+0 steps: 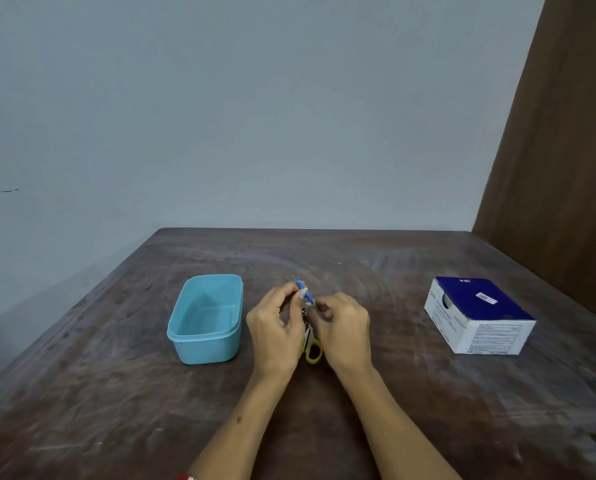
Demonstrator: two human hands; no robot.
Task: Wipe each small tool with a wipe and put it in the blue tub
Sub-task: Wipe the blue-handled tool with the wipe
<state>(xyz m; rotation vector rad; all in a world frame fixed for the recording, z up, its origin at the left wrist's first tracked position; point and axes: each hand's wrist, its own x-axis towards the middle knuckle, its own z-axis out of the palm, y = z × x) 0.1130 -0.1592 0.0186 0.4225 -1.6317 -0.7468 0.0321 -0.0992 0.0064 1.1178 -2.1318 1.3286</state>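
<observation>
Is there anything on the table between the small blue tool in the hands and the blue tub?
Nothing visible. The small blue tool is held above the table, and the blue tub stands open beside the left hand, with only bare table between them.

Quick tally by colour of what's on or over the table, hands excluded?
Blue: 3, namely the blue tub, the small blue tool both hands hold, the blue-and-white box
Yellow: 1, the yellow-handled scissors
Dark, partly hidden: 1, a small clip-like item
Total: 5
</observation>
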